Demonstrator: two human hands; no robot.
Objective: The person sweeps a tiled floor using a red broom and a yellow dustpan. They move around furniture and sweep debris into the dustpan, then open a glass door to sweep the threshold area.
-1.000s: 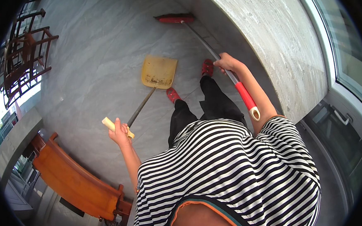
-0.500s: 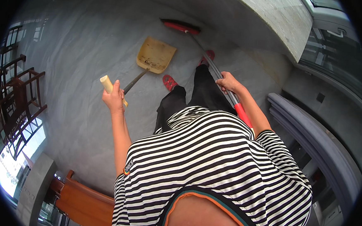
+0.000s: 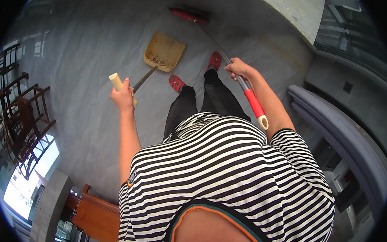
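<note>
The left hand (image 3: 122, 97) is closed around the cream handle (image 3: 113, 77) of the dustpan (image 3: 166, 49). The right hand (image 3: 240, 69) is wrapped around the grey pole of the broom (image 3: 243, 83), beyond its red sleeve (image 3: 255, 104), probably to steer it better. The long handles seem to allow standing without bending. Farther, the yellow dustpan rests on the floor (image 3: 96, 48), its open side away from the person, with dark dirt (image 3: 154, 59) near its back. Farthest is the red broom head (image 3: 189, 16), apart from the dustpan, a little blurred.
</note>
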